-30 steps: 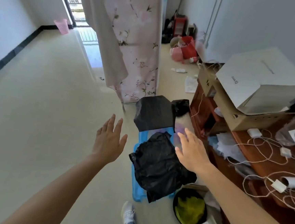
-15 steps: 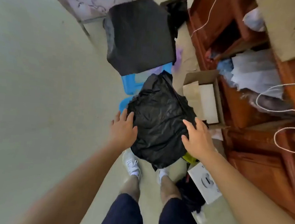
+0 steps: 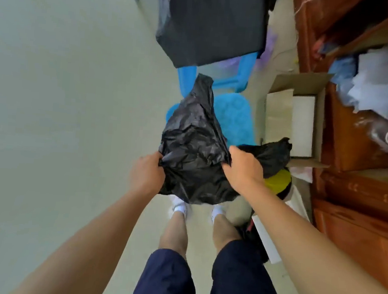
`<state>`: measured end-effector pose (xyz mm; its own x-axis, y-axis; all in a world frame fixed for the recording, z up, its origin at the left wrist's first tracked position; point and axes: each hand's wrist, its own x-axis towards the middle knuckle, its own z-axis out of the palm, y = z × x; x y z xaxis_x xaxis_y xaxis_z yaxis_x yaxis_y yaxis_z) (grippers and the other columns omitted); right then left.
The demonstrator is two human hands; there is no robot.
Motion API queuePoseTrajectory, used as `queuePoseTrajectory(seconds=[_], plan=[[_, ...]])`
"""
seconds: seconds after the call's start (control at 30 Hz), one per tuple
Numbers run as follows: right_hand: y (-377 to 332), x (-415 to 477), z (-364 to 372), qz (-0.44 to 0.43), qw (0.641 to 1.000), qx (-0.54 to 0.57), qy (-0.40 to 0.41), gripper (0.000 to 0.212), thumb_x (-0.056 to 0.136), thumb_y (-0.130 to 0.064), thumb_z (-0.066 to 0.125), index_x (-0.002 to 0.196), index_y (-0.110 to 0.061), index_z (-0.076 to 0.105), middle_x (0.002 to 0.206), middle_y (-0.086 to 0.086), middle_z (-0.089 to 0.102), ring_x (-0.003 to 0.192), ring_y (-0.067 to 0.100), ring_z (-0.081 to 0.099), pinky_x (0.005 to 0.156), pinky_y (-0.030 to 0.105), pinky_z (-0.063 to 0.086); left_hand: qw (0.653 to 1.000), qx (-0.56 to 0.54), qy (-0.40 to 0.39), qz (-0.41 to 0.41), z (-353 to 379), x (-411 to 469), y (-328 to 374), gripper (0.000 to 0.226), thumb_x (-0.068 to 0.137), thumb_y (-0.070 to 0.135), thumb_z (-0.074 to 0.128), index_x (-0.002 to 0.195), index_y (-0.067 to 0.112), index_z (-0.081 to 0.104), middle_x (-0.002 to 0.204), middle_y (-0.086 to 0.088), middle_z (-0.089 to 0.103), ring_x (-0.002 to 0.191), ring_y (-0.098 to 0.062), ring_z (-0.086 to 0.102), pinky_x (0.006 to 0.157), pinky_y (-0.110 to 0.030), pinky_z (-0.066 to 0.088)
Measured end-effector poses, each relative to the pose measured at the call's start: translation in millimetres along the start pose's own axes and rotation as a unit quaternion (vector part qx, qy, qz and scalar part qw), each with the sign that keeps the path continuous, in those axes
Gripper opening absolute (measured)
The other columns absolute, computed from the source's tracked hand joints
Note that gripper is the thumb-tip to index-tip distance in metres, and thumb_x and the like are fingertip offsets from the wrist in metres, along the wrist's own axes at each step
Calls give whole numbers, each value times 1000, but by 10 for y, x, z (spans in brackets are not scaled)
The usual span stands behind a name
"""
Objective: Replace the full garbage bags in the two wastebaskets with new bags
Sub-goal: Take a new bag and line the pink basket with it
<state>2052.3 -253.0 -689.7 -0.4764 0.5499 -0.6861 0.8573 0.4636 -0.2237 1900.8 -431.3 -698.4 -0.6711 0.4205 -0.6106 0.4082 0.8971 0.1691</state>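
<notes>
Most of the left half of the frame is taken up by pale floor (image 3: 50, 111). A crumpled black garbage bag (image 3: 192, 151) is held mid-frame, over a blue stool (image 3: 233, 119) – pinched at its left edge by the left hand (image 3: 147, 174), gripped on its right side by the right hand (image 3: 242, 170). An open cardboard box (image 3: 294, 118) is seen right of centre, a yellow-lined wastebasket (image 3: 278, 181) just below it.

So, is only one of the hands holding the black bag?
No, the left hand and right hand both grip the black bag.
</notes>
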Motion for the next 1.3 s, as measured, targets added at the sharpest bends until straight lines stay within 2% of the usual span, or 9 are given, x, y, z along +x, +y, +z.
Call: queuePoseTrajectory(seconds=[0.17,0.3,0.43,0.6,0.7,0.93,1.13,1.2,1.3], plan=[[-1023,-501,-974,-159,986,44,21,26,92,-36,57,91,-18,39,88,2,50,91,32,57,64,37,37,982,-29,182,-28,-1640,-413,-172,23,83,10,53,103,13,64,93,-13,68,89,-37,61,66,-36,45],[-2131,-924,-1728,-287,953,85,49,34,93,-49,55,87,-20,38,89,0,50,83,25,50,68,37,38,928,-82,363,-19,-2949,-819,-536,23,79,8,58,101,7,65,88,-18,68,85,-40,60,70,-44,50],[-3190,-1309,-2189,-396,901,134,117,26,97,-36,55,82,-17,46,75,-7,42,72,18,43,67,31,30,881,-107,460,-10,-3931,-1157,-1271,30,73,21,51,98,10,65,84,-14,68,79,-39,60,71,-44,50],[-4513,-1562,-2201,-479,846,94,216,25,95,-27,61,76,-22,46,75,-6,44,69,18,46,64,36,42,897,-125,425,-5,-4669,-1371,-2461,62,82,25,70,138,18,45,107,-6,67,99,-35,61,84,-43,47],[-5246,-1630,-2029,-493,831,104,234,17,93,-24,64,78,-17,61,80,-7,51,73,17,53,70,36,50,913,-138,385,2,-4925,-1437,-3162,64,84,28,69,143,19,43,125,-7,56,115,-29,56,93,-40,46],[-6415,-1746,-1792,-520,815,65,247,16,95,-24,63,102,-18,76,87,-19,48,79,5,49,70,19,40,927,-130,351,7,-5632,-1235,-3994,29,96,42,50,116,25,63,107,5,70,101,-20,64,80,-32,47],[-6993,-1332,-1935,-549,795,17,258,14,92,-26,66,100,-23,77,84,-23,44,76,-1,45,69,17,39,886,-377,268,-26,-6160,-545,-3778,68,80,81,43,82,17,66,75,4,72,77,-18,67,74,-39,53],[-7203,-1051,-2044,-558,797,19,229,11,90,-28,66,95,-25,76,82,-24,44,74,-1,45,69,19,41,897,-354,263,-18,-6352,-176,-3740,57,78,72,58,80,15,65,73,3,71,73,-18,67,66,-37,53],[-7535,-566,-2330,-549,832,38,70,23,88,-35,66,111,-35,71,84,-17,59,77,5,59,75,21,51,914,-288,286,13,-6721,493,-3769,21,83,24,64,72,10,54,68,0,60,68,-19,58,60,-31,45]])
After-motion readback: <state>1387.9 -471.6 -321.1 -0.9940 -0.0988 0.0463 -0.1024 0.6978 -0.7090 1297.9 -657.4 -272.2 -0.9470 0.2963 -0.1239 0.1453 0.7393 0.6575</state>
